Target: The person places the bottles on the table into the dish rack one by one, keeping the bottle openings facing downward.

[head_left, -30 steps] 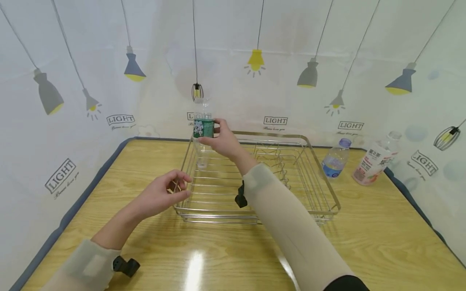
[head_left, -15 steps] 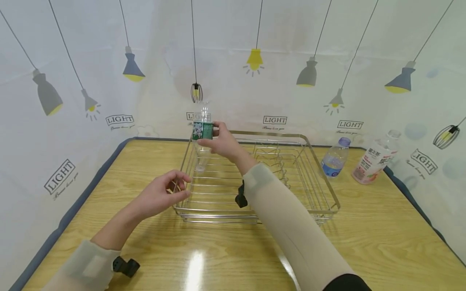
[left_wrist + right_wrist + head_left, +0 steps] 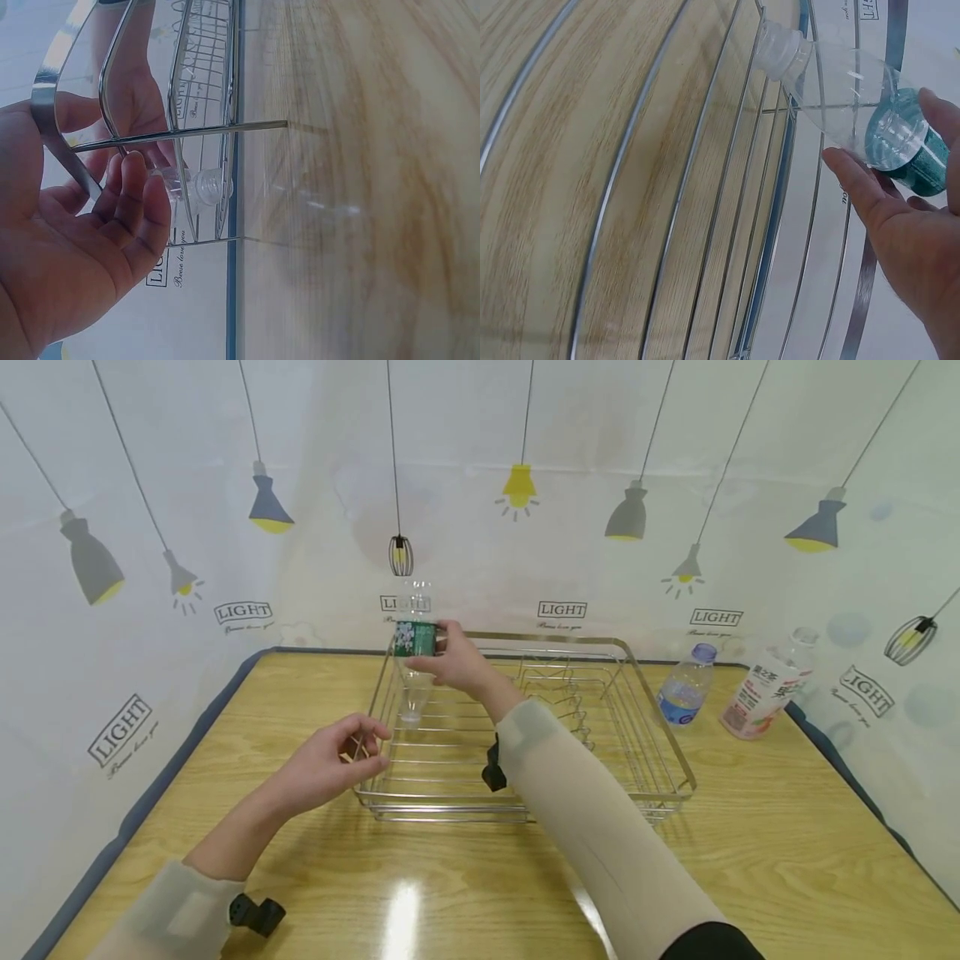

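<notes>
My right hand (image 3: pixel 459 660) grips a clear plastic bottle (image 3: pixel 415 681) round its green floral label. The bottle is upside down, its capless neck (image 3: pixel 778 51) close over the floor wires in the left back part of a metal wire dish rack (image 3: pixel 457 814). My left hand (image 3: pixel 330 764) is at the rack's left front corner, with curled fingers (image 3: pixel 139 199) and thumb around the rim. In the left wrist view, the bottle's mouth (image 3: pixel 212 187) shows behind the rack's side wires.
Right of the rack stand a bottle with a blue label (image 3: pixel 686 687) and a larger bottle with a pink-and-white label (image 3: pixel 768 685). Wire dividers (image 3: pixel 573 710) rise inside the rack's right half. A lamp-printed cloth (image 3: pixel 480 527) surrounds the wooden table (image 3: pixel 315 893).
My right hand has lowered the upturned bottle a little, its neck coming down toward the rack floor. The left hand has stayed at the rack's corner.
</notes>
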Available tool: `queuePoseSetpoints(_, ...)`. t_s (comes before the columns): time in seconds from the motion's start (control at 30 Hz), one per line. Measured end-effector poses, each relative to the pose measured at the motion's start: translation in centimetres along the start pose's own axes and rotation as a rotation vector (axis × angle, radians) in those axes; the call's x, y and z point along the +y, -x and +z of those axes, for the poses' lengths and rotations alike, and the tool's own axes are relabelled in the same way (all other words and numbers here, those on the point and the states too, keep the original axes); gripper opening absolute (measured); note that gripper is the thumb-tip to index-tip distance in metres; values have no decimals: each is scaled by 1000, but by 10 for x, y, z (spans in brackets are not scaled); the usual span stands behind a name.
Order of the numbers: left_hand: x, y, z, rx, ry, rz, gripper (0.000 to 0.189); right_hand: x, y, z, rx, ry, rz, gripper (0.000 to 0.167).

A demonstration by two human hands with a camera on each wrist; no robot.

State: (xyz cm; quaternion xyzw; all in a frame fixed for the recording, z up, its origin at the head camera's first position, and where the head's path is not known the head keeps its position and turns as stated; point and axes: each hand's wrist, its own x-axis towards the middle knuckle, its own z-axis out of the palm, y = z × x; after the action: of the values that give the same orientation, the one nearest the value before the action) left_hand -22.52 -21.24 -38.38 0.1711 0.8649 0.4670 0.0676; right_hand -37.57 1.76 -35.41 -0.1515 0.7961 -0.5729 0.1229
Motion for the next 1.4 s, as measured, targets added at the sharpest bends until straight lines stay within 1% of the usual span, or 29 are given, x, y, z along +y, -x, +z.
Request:
queuePoseSetpoints(0.2, -1, 0, 0, 0, -2, -2, 40, 2, -1, -1, -13, -10, 25, 99)
queuePoseSetpoints(0.43, -2, -1, 0, -2, -7, -10, 40, 3, -1, -2, -28, 8, 47, 94)
queuePoseSetpoints(0.57, -2, 0, 0, 1, -3, -1, 41, 3, -1, -1, -27, 21, 56, 92)
queuePoseSetpoints(0.83, 0, 0, 0, -1, 7, -1, 40, 2, 1, -2, -15, 45, 65, 92)
queuePoseSetpoints(1.03, 0, 0, 1, 2, 4, 1, 39, 2, 2, -4, -7, 54, 54, 92)
queuePoseSetpoints(1.13, 0, 1, 1, -2, 5, 7, 39, 1, 3, -6, 20, 75, 53, 92)
queuePoseSetpoints(1.23, -1, 1, 1, -4, 7, 13, 40, -3, 3, -9, 84, 89, 53, 90)
queuePoseSetpoints(1.33, -1, 0, 1, -1, 11, 15, 40, -12, 4, -13, 159, 61, 39, 86)
queuePoseSetpoints(1.4, -2, 1, 0, 3, 12, 14, 40, -19, 6, -16, 189, 33, 14, 83)
